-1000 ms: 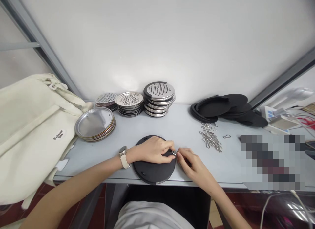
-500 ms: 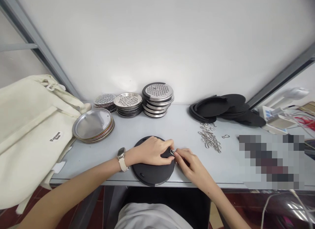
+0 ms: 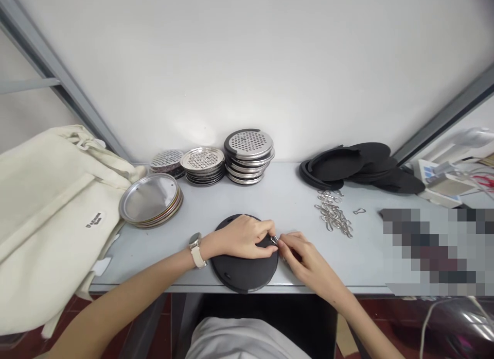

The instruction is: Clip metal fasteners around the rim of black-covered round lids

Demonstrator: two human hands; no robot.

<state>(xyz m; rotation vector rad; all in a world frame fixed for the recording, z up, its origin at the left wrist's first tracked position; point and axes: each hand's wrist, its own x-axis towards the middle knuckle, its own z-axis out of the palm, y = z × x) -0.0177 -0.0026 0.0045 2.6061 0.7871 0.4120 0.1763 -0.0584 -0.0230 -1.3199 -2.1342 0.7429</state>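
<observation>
One left hand (image 3: 243, 238) lies across a black disc (image 3: 247, 274) on the table (image 3: 150, 245), thumb and forefinger parted at its right edge, apparently to steady it; whether they grip, I cannot tell. Just beside that edge, the right hand (image 3: 303, 257) pinches a metal clip (image 3: 274, 240) between thumb and fingers, presumably for fine control, so the clip sits between both hands, with a pile of clips (image 3: 335, 217) beyond the right.

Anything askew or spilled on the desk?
Minor stuff: one loose clip lies apart from the clip pile, and the black discs sit in a splayed, uneven heap, unlike the neater middle metal stack. No spill visible.
</observation>
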